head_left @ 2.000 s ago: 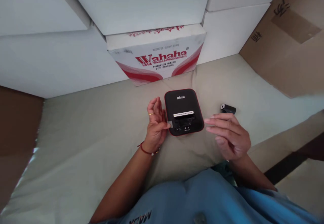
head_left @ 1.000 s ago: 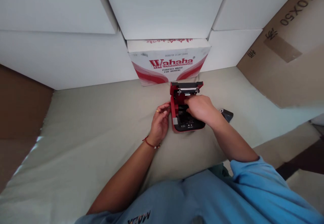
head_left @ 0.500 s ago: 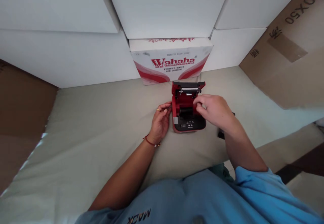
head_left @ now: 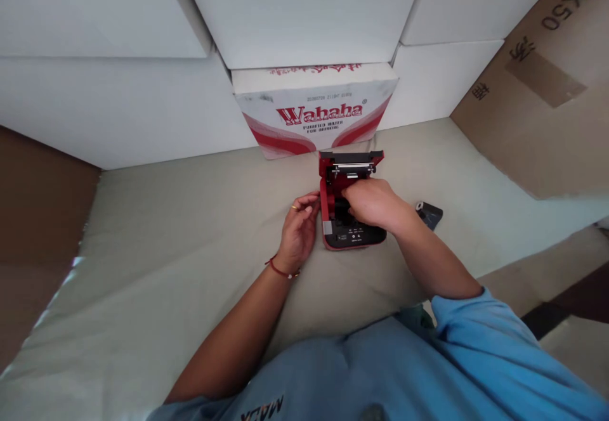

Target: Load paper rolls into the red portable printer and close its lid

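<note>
A small red and black label printer (head_left: 354,237) stands on the cloth-covered surface with its lid (head_left: 351,158) raised. Bent fingers of my left hand (head_left: 299,231) are closed against the printer's left side, at its edge. My right hand (head_left: 373,202) reaches over the right wall into the open compartment. Its fingers are curled down inside, and their tips are hidden, so whatever they hold cannot be made out. Part of a dark roll shows beneath them. On the right, beside my right forearm, lies a small roll of black film (head_left: 429,215), partly unwound.
A Wahaha water carton (head_left: 318,116) stands just behind the printer, against stacked white boxes (head_left: 304,15). Brown cardboard boxes flank the surface, one at the right (head_left: 537,123) and one at the left (head_left: 42,231). Pale cloth (head_left: 190,231) covers the work surface.
My right hand has moved left and deeper, from the printer's right wall to the middle of its compartment. The black film roll at the right has come into fuller view. My left hand stays put.
</note>
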Motion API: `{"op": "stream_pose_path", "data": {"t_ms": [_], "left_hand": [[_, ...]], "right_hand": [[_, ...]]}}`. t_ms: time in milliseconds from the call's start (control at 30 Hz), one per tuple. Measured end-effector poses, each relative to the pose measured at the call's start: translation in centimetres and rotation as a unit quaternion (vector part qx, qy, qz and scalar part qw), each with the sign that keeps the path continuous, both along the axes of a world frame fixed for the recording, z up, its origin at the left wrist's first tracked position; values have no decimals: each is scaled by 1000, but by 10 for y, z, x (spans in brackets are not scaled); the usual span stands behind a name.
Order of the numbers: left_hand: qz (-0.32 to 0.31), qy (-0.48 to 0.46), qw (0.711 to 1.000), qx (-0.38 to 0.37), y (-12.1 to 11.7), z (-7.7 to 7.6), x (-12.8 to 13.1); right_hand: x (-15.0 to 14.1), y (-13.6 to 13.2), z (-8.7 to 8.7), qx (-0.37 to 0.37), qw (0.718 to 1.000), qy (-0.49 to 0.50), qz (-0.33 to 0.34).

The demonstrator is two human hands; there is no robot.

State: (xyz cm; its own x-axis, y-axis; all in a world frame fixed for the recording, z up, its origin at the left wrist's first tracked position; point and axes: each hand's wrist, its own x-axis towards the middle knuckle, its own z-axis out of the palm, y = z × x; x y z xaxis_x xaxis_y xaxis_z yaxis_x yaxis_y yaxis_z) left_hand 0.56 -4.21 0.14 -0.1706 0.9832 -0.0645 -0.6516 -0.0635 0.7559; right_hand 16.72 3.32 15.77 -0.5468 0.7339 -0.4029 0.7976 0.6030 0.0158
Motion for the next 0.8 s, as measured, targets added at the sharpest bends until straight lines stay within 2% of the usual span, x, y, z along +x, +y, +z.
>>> {"op": "stream_pose_path", "data": {"t_ms": [100,167,200,300,367,467,500,533,567,667,733,800], "left_hand": [[1,7,1000,0,-1,1,1],[3,8,1000,0,-1,1,1],[3,7,1000,-2,-1,2,1],[-2,7,1000,-8,-2,2,1],[-2,8,1000,-13,-3,2,0],[1,12,1000,-20,-4,3,0],[1,14,1000,-20,-4,4,0],[0,17,1000,-19,-4,4,0],[-1,21,1000,-17,-4,5,-1],[-2,26,1000,-10,-5,6,0],[-1,24,1000,-6,-6,8,1],[2,25,1000,4,-9,10,2]], "right_hand": [[10,-12,4,25,998,42,-35],[27,-25,10,47,986,149,-64],[40,-33,12,51,971,224,-71],[92,-52,14,17,891,445,-81],[130,-59,5,-11,840,513,-176],[173,-59,-20,-68,755,546,-357],[180,-58,-30,-88,732,547,-396],[184,-57,-39,-107,724,540,-416],[186,-56,-47,-125,729,526,-420],[178,-53,-66,-170,778,466,-386],[175,-51,-75,-118,807,447,-368],[179,-50,-83,4,825,434,-362]]}}
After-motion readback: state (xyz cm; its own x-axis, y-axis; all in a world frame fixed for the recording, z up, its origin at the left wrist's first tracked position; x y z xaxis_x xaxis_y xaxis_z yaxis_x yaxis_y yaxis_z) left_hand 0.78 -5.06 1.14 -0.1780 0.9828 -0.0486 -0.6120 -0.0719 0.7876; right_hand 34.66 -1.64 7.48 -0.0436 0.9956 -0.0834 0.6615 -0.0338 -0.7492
